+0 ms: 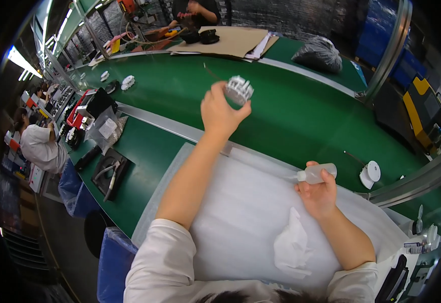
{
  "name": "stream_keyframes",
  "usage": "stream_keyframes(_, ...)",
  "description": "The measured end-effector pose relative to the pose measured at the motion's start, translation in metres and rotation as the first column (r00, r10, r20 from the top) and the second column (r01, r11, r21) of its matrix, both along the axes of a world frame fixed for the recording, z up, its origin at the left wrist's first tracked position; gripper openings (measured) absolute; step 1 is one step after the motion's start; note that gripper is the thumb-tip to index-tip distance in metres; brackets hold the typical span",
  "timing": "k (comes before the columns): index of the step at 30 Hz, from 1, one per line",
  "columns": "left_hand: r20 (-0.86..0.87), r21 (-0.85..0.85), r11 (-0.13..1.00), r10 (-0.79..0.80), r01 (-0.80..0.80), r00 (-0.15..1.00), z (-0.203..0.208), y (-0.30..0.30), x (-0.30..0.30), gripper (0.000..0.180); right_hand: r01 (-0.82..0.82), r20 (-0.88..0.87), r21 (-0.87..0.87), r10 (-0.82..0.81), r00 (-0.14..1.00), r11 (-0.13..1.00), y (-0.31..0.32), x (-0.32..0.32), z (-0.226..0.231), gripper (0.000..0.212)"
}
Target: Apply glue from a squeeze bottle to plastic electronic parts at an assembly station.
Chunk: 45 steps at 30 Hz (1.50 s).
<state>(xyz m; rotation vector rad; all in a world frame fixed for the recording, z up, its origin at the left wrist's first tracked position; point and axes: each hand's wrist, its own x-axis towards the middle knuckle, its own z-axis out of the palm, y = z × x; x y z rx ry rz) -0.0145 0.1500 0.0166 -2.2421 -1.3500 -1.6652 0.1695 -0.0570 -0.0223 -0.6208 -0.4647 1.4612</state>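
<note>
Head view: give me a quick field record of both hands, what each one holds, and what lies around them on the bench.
left hand: raised over the green conveyor belt, holding a white ribbed plastic part
right hand: holding a small clear squeeze bottle, nozzle pointing to the person's left
work surface: white foam mat
on mat: crumpled white cloth
on belt: white round part beyond the right hand

A factory assembly line: a long green conveyor belt (291,106) runs between workstations; small white parts (128,82) ride on it; other workers (38,144) sit along the row at further stations; blue bins (113,262), tools and strip lights (20,61) line the hall.
</note>
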Motion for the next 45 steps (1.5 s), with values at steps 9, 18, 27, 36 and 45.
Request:
stream_keyframes(9,0.558,0.252,0.661,-0.696,0.707,0.452,0.083,-0.095,0.005,0.072,0.014,0.057,0.056,-0.017,0.998,0.998,0.002,0.002,0.001,0.037)
stream_keyframes(18,0.222,0.218,0.788,-0.614,0.575,0.757,-0.012,-0.098,0.0,0.071,-0.13,0.546,0.663,-0.358,0.758,0.737,-0.035,0.002,0.052,0.052)
stream_keyframes(27,-0.106,0.111,0.569,-0.808,0.815,0.579,-0.022,-0.118,-0.013,0.053,-0.164,0.691,0.718,-0.666,0.28,0.676,-0.067,0.003,0.084,0.051)
stream_keyframes(36,-0.306,0.348,0.582,-0.671,0.735,0.676,-0.02,-0.121,-0.008,0.054,-0.316,0.824,0.559,-0.556,0.109,0.767,-0.066,-0.007,0.093,0.049)
stream_keyframes(45,-0.335,0.546,0.547,-0.552,0.635,0.763,-0.022,-0.125,-0.003,0.055,-0.279,0.791,0.605,-0.604,0.1,0.746,-0.062,-0.015,0.087,0.046)
